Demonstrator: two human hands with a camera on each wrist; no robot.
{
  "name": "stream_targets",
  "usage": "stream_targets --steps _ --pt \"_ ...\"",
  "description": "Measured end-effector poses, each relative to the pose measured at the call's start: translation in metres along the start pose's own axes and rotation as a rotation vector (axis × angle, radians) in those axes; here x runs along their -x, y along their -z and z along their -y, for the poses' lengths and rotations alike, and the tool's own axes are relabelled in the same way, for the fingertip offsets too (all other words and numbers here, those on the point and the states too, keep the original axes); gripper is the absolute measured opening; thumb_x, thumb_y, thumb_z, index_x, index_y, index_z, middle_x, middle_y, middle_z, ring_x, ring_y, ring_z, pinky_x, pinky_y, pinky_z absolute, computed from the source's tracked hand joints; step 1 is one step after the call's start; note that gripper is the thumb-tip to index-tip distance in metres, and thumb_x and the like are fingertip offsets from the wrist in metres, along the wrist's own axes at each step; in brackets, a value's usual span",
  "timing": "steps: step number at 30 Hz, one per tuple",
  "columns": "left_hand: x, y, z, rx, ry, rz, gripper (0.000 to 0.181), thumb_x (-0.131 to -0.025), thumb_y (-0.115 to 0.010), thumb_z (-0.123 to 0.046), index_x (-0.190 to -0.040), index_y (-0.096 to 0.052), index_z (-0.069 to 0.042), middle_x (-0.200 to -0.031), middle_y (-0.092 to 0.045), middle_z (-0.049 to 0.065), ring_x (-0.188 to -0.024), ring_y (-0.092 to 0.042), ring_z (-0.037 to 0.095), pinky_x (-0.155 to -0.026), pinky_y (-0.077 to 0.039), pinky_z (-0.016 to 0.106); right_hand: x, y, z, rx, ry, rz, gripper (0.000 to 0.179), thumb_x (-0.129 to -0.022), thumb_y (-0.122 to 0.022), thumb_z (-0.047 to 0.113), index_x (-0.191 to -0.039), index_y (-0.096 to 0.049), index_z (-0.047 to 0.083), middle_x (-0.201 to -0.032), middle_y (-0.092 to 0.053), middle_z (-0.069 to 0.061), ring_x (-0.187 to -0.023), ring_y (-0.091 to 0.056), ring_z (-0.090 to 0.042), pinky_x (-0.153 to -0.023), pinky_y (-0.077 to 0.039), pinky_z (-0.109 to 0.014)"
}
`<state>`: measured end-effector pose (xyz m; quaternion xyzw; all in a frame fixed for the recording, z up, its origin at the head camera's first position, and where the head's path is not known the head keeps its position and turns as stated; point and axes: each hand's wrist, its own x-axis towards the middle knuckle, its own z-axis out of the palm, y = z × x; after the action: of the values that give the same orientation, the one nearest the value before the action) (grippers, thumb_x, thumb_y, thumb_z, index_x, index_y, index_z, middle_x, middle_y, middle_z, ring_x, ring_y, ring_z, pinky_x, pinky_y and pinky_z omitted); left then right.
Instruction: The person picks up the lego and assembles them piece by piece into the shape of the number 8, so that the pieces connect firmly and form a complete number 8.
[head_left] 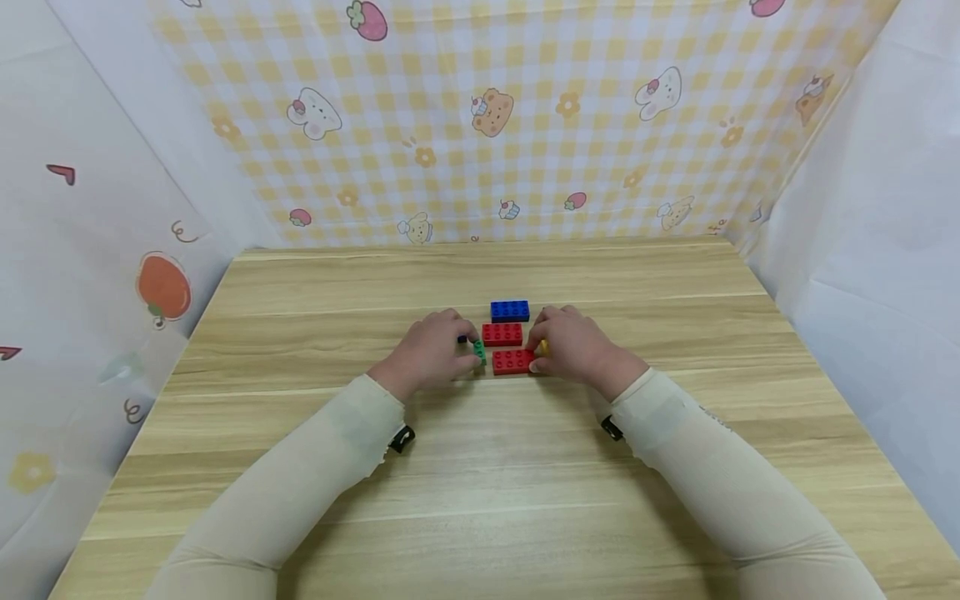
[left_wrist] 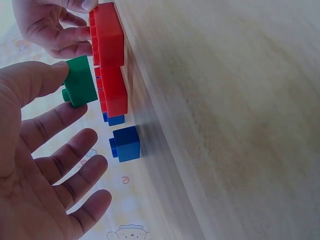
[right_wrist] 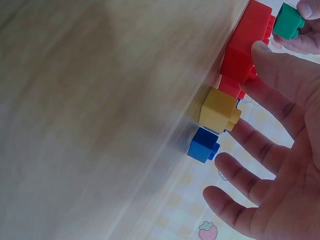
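My left hand pinches a small green brick between thumb and index finger, its other fingers spread loosely. The green brick is close to the left end of the front red brick, a long one with two rows of studs. With thumb in front and index finger behind, my right hand pinches the right end of that red brick. A second long red brick lies just behind it. A small yellow brick stands beside the right fingers, partly hidden by them in the head view.
A long blue brick lies behind the red ones. One small blue brick stands near the left fingers, another small blue brick past the yellow one. The wood-patterned table ends at a checked cloth behind.
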<state>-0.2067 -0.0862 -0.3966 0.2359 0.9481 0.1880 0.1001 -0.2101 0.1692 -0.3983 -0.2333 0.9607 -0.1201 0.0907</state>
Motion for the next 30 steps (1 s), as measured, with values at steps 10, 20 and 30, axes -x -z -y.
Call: stream_targets --steps 10,20,30 --pt "-0.0018 -0.001 -0.0016 0.002 0.003 -0.002 0.033 -0.097 -0.074 -0.034 -0.122 -0.074 -0.013 -0.128 -0.064 0.007 -0.121 -0.059 0.029 -0.106 -0.049 0.047 0.0 0.0003 0.0006 0.003 0.008 -0.007 0.015 -0.091 -0.086 0.029 -0.102 -0.081 0.021 -0.124 -0.064 -0.005 -0.116 -0.055 -0.033 -0.091 -0.054 -0.055" --pt "-0.0008 0.0006 -0.0045 0.011 0.014 0.009 0.034 -0.098 -0.073 -0.034 -0.124 -0.073 -0.012 -0.129 -0.063 0.008 -0.122 -0.058 0.03 -0.106 -0.048 0.048 0.0002 0.0013 0.0012 -0.002 -0.003 0.003 0.014 -0.09 -0.086 0.029 -0.102 -0.081 0.022 -0.124 -0.063 -0.004 -0.118 -0.054 -0.033 -0.091 -0.053 -0.055" --pt "-0.0013 0.0008 -0.0079 0.015 0.013 0.008 0.034 -0.097 -0.073 -0.034 -0.124 -0.073 -0.012 -0.13 -0.063 0.008 -0.123 -0.058 0.032 -0.108 -0.048 0.049 0.0006 0.0015 0.0009 -0.004 0.0 0.009 0.014 -0.091 -0.086 0.029 -0.102 -0.081 0.022 -0.124 -0.063 -0.004 -0.118 -0.054 -0.033 -0.091 -0.053 -0.054"
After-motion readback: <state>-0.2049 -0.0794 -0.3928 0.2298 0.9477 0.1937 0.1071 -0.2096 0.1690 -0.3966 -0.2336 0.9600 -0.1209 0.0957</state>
